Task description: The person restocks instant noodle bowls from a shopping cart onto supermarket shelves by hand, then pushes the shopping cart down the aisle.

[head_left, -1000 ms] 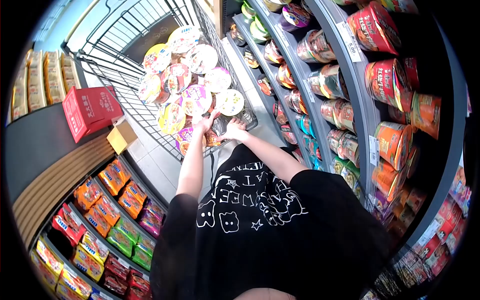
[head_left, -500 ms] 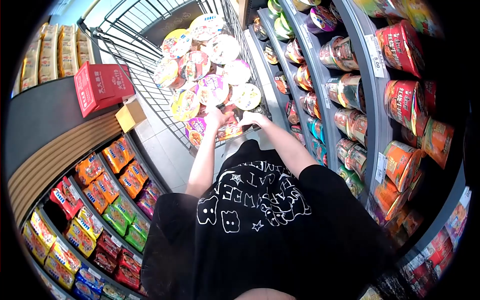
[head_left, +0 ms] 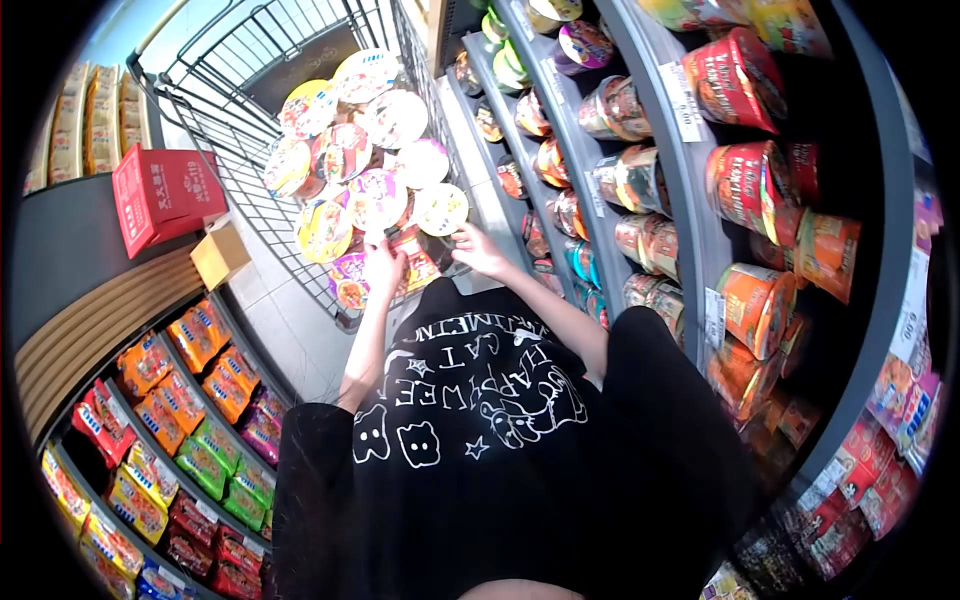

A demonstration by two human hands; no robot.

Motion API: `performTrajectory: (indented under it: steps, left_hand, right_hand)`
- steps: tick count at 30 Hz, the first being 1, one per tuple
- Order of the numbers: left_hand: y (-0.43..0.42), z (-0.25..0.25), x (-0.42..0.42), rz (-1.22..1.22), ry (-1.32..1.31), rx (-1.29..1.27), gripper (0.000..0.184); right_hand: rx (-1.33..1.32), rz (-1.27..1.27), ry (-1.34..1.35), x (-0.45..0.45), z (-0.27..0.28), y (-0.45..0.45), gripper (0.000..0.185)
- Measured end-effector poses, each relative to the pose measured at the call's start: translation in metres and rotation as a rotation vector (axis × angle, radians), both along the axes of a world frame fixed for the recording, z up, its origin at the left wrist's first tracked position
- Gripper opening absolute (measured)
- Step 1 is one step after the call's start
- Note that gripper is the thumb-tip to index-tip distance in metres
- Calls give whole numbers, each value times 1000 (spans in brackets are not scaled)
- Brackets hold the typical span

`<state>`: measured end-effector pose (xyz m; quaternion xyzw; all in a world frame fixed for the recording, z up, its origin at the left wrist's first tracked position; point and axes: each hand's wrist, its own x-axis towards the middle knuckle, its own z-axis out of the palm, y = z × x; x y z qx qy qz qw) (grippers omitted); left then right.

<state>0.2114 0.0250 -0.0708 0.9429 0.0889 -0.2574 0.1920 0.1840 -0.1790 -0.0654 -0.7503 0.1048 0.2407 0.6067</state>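
Observation:
My left hand (head_left: 383,268) reaches over the near end of the pile of noodle cups. Its fingertips rest at the edge of a purple-lidded noodle cup (head_left: 377,198), with the thumb apart from the fingers. To the right, my right hand (head_left: 482,252) has its fingers stretched out beside the rim of a noodle cup with a pale yellow lid (head_left: 441,209). I cannot see a firm grip in either hand. The pile lies in a black wire shopping cart (head_left: 225,110). A red noodle cup (head_left: 416,258) shows between my hands.
Shelves of noodle cups (head_left: 745,185) rise close on the right. Bagged noodles (head_left: 205,455) fill the lower left shelves. A red box (head_left: 165,200) and a small cardboard box (head_left: 220,252) stand left of the cart. Tiled floor (head_left: 275,300) shows beside the cart.
My hands have moved apart from their close position at the pile's near end. The left is by the purple lid, the right by the pale yellow lid. The whole view has shifted.

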Motion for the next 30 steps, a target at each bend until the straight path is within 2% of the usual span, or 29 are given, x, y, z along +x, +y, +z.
performTrajectory:
  steps: [1,3,5,7,9,11,12,13,14,15,17,20,21,23,24,26,27,28,29,30]
  left_hand:
    - [4,-5,-9,11,-90,-45,45]
    - [12,-16,-22,-36,-155,-119,48]
    - [9,-3,-31,9,-118,-144,49]
    - [12,0,-37,26,-176,-230,50]
    - [13,11,-40,80,-168,-226,49]
    - [18,17,-35,63,53,-283,49]
    - [20,13,-37,4,-12,-229,42]
    - [23,5,-37,-24,-26,-226,42]
    - [25,6,-35,-24,-38,-236,42]
    - [24,9,-33,-25,-49,-247,43]
    - [20,38,-23,3,-2,-271,47]
    - [20,48,-19,0,-72,-356,46]
    - [19,57,-17,2,-75,-397,45]
    - [17,80,-14,-29,-78,-448,44]
    - [17,81,-14,-65,-93,-408,44]
    - [14,104,-11,-83,-35,-540,46]
    - [13,106,-10,-98,7,-600,47]
    - [9,96,-12,-45,-4,-843,47]
    - [7,88,-11,-51,120,-910,50]
    - [2,111,-9,4,133,-1021,53]
  right_hand:
    - [127,-170,32,4,28,-16,45]
    - [165,-400,-18,11,80,-62,40]
    - [509,-789,-97,14,116,-102,39]
    - [346,-1159,-268,16,128,-131,39]
    - [303,-1410,-259,22,146,-153,39]
    - [439,-1545,-201,24,121,-191,38]
    - [458,-1564,-199,27,115,-200,37]
    - [478,-1584,-194,29,111,-205,36]
    - [447,-1500,-246,27,107,-210,32]
    - [407,-1553,-309,31,118,-202,27]
    - [413,-1563,-375,30,104,-216,20]
    - [390,-1528,-510,24,98,-219,16]
    - [343,-1594,-467,26,126,-193,16]
    - [162,-1469,-438,15,152,-157,16]
    - [173,-1315,-442,3,151,-146,16]
    - [174,-1090,-450,-10,153,-116,13]
    - [248,-980,-346,-17,160,-99,14]
    - [282,-931,-236,-15,174,-76,15]
    - [315,-882,-128,-14,183,-57,16]
    - [372,-747,-72,-14,179,-46,17]
